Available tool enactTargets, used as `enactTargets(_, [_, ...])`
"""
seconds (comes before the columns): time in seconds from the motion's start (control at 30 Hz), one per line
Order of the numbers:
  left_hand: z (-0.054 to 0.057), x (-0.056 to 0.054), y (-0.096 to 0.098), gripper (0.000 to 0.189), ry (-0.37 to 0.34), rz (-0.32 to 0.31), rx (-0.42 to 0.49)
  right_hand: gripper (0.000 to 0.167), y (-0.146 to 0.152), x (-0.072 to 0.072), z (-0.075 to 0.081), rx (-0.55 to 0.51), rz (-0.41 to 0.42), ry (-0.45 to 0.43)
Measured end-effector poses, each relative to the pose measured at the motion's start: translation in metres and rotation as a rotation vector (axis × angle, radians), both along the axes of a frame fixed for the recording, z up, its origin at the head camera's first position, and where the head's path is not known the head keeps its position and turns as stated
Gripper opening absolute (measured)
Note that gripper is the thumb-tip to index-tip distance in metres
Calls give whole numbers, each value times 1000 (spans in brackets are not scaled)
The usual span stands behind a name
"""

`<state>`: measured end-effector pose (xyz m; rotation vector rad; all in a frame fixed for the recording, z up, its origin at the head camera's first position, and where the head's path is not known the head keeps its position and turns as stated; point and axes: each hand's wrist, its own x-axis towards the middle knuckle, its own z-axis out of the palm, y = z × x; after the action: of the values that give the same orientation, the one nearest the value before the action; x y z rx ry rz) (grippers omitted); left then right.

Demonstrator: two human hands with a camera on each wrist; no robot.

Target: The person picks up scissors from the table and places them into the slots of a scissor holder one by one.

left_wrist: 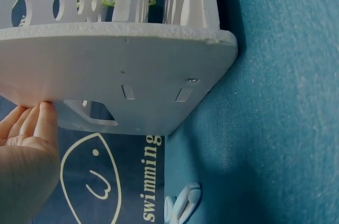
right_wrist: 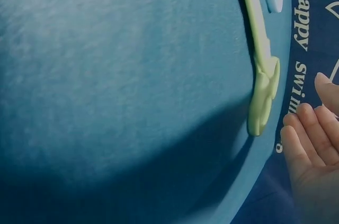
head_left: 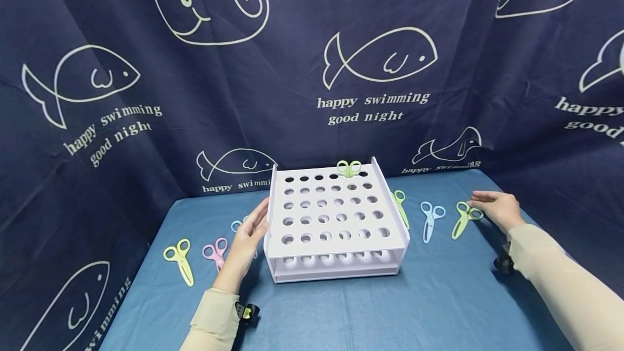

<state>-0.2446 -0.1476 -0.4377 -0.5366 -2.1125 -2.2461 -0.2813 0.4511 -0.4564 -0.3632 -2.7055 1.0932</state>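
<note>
Rack on table, scissors left and right, one pair in back row, curtain behind.

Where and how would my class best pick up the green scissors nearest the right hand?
Probably by the handle loops, pinched from above and the right, where the right hand is close. The green scissors lie flat on the blue cloth, loops at the far end and narrow blade end toward the near side, so the open loops should be easier to pinch.
</note>
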Motion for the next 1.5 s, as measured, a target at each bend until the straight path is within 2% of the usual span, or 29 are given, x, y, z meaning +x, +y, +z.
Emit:
enactTargets(0.37, [0,0,0,54,-6,0,11,59,5,3,-14,-33,-24,-69])
enactTargets(0.57, [0,0,1,54,-10,3,10,57,4,8,-13,-15,-12,-59])
enactTargets(0.8, [-1,1,1,54,-8,0,18,62,3,14,-15,-26,-2,-66])
enactTargets(1.13, [2,0,1,53,0,-2,13,75,-2,13,-17,61,35,-75])
enactTargets(1.5, [2,0,2,53,18,-6,15,74,-3,14,-20,87,-2,-120])
